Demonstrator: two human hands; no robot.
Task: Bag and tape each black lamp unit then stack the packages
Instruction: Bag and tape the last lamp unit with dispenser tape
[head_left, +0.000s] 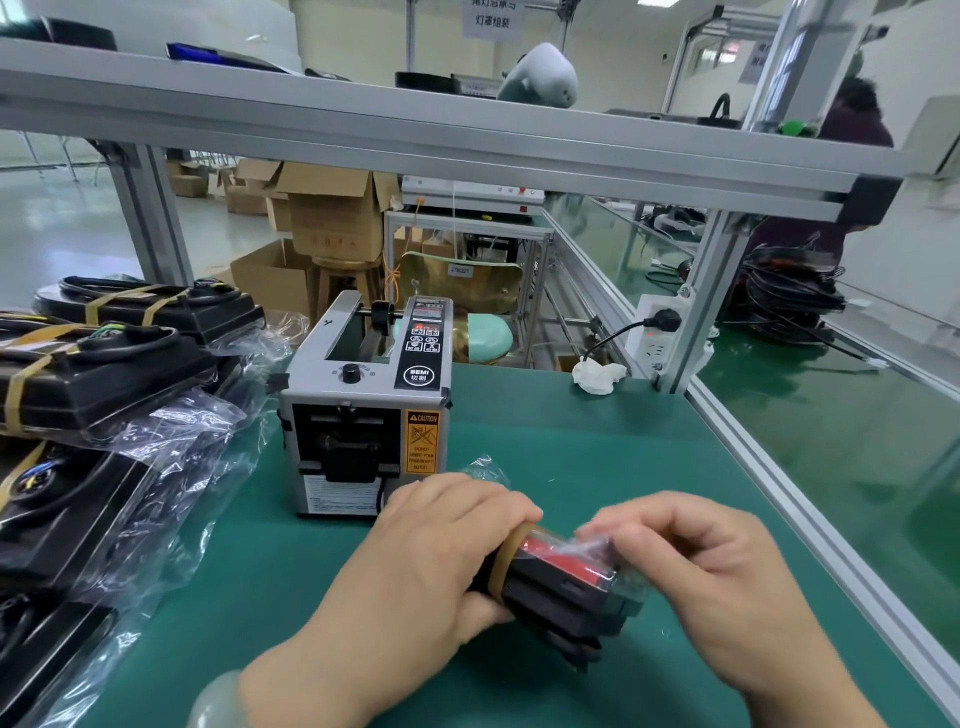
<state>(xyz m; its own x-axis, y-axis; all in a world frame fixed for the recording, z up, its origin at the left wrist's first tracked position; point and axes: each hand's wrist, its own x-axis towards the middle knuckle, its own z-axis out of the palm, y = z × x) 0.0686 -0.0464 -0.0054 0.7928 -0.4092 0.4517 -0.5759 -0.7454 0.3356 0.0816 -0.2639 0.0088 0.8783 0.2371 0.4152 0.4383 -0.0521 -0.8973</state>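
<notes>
landmark = grey boxy tape dispenser machine (363, 410), standing on the green-matted worktop (597, 457).

containers first: one clear plastic bag (485, 467) just in front of the dispenser, off to the right of its front face. it holds one black lamp unit (566, 597), with a red part showing through the film. one tan tape band (506, 558) wraps bag and unit at the left end. the package is off the mat, carried between both hands.

left hand (441, 551): fingers curled over the top of the package's left end, thumb under, gripping it. pale green bangle (218, 696) on that wrist.
right hand (711, 582): fingers curled, pinching the loose bag film at the package's right end. motion blur there, so i cannot tell the exact fingertip contact.

left of the dispenser: pile of bagged black units (104, 374), each in its own clear bag, tan tape bands across them, black cables coiled on top. four visible, overlapping and stacked. the lowest are cut off at the frame edge, so the count may be short.

behind-right of the dispenser: one crumpled white tissue (597, 376) on the worktop. one white power strip (657, 332) on the aluminium post, one black plug in it.

beyond the dispenser, off the worktop: several brown cardboard boxes (332, 213), flaps open.
</notes>
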